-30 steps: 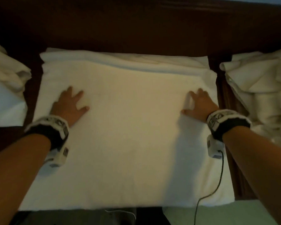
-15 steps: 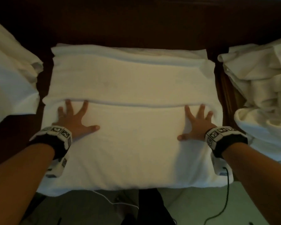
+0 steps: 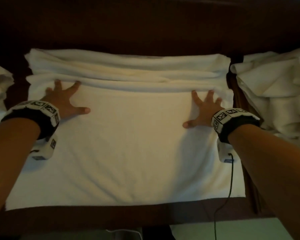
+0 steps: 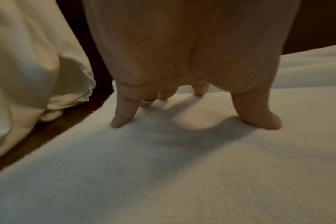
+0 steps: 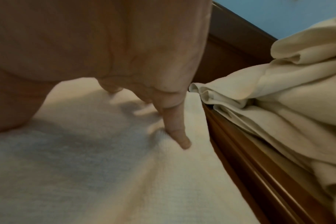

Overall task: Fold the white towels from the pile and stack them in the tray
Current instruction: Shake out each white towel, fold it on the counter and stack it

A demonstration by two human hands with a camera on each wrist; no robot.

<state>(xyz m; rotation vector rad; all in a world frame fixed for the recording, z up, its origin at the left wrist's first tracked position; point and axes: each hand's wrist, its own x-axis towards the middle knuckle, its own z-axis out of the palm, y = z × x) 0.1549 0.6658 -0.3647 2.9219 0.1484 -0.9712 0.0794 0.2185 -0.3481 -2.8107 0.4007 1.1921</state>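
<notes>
Flat on towel (image 3: 128, 144): both hands (image 3: 64, 103).

Dark wooden table (image 3: 145, 28) under white towel (image 3: 128, 153), pile (image 3: 275, 92)

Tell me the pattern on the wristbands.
Black bands edged with white tiles bearing black-and-white square markers; the head view shows it best.

L hand (image 4: 192, 63) fingers spread, pressing white towel (image 4: 182, 174); maybe ring.
</notes>
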